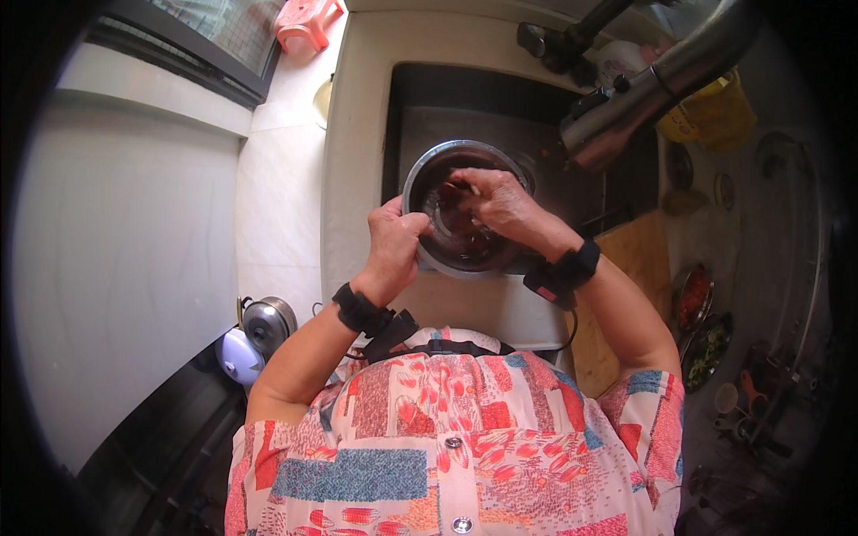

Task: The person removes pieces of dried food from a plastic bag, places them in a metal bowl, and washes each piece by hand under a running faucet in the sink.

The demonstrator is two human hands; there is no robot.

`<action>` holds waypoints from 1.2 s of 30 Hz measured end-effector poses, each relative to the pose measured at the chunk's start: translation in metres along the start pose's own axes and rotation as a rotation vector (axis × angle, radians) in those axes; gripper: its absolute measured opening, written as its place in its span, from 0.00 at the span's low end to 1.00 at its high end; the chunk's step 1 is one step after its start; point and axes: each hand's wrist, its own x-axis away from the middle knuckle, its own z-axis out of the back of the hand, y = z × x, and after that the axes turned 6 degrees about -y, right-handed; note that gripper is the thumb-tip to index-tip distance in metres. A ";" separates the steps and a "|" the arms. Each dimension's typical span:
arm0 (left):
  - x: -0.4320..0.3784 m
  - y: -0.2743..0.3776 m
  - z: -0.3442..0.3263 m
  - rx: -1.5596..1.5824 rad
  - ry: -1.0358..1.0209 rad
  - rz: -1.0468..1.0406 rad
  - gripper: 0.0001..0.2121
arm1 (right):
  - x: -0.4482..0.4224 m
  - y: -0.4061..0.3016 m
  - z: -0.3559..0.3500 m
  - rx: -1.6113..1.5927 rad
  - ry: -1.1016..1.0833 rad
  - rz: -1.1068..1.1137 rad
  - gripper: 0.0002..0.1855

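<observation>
A round metal bowl (462, 269) is held over the sink, tilted slightly, with water and dark reddish pieces of food (472, 244) in it. My left hand (395, 244) grips its left rim, thumb over the edge and fingers outside. Inside the bowl, my right hand (499, 204) has its fingers curled around a dark red piece (450, 193); blur and shadow hide what exactly it is. Under and behind the bowl lies the dark sink basin (462, 120). The metal faucet (603, 127) reaches in from the upper right, its head near my right hand.
A wooden cutting board (623, 268) lies right of the sink. Beyond it stand a dish of red chopped food (694, 295) and a dish of green food (707, 355). A yellow container (710, 114) is behind the faucet. Lidded pots (268, 325) are at my left, a pink stool (305, 27) farther off.
</observation>
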 end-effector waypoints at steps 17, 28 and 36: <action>0.001 0.002 -0.001 -0.020 -0.045 -0.048 0.14 | 0.013 0.004 -0.008 0.532 0.068 -0.065 0.13; 0.009 0.004 -0.005 -0.093 -0.038 0.017 0.13 | 0.007 0.031 -0.006 0.097 -0.048 -0.147 0.05; 0.008 0.000 -0.005 -0.033 -0.078 -0.032 0.12 | 0.018 -0.032 0.004 0.761 0.031 -0.262 0.13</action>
